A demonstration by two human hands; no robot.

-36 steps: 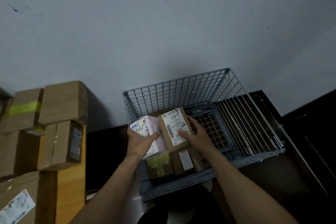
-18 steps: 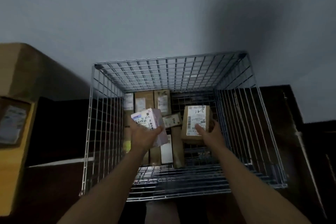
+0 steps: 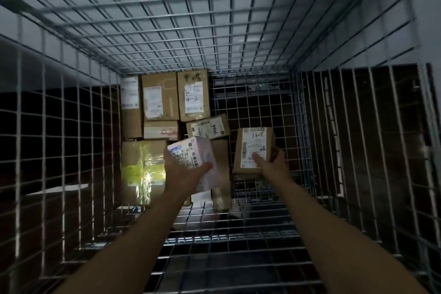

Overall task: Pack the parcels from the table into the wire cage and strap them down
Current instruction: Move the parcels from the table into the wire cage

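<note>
**Two parcels lowered into the cage at once**

Both arms reach down inside the wire cage (image 3: 71,126), each carrying a box. The left hand (image 3: 183,169) wraps around the near end of a white parcel (image 3: 193,157) with a printed label, thumb on one side and fingers curled on the other; it sits above the brown boxes already packed along the left half of the floor. The right hand (image 3: 269,162) pinches a brown labelled parcel (image 3: 254,148) from its near edge, thumb on the label face and fingers behind. That box is over the open mesh on the right half, where nothing is packed yet. Whether either box already touches what lies below it cannot be told from this angle.

The packed boxes include a tape-wrapped parcel (image 3: 143,169) with yellow-green tape at the near left and a tilted small parcel (image 3: 207,129) in the middle.

The risks, as I judge them: the white box is held by one end only, so it may tip out of the grip if let go early, landing askew on the uneven layer beneath. The tilted parcel gives a poor base, and anything set against it may lean. The brown box, released above the mesh, could land on a corner. No strap is in view, so strapping down is not yet begun.
</note>
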